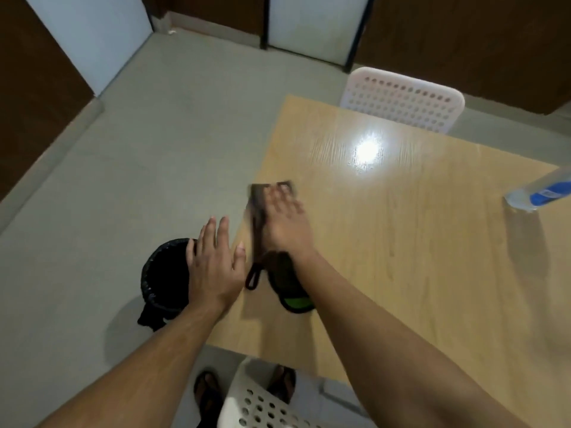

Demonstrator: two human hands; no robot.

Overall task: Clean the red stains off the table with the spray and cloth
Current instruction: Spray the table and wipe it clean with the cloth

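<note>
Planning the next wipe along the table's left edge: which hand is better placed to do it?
Right. The right hand already presses flat on the cloth on the table; the left hand hangs open at the edge, over the bin.

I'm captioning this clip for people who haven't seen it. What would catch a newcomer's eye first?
First, the right hand, blurred, pressing a dark cloth flat near the left edge of the wooden table. Next, the left hand, fingers straight, held at that edge above a black bin on the floor. Then the bright glare on the tabletop, and a clear bottle with a blue label at the far right.
</note>
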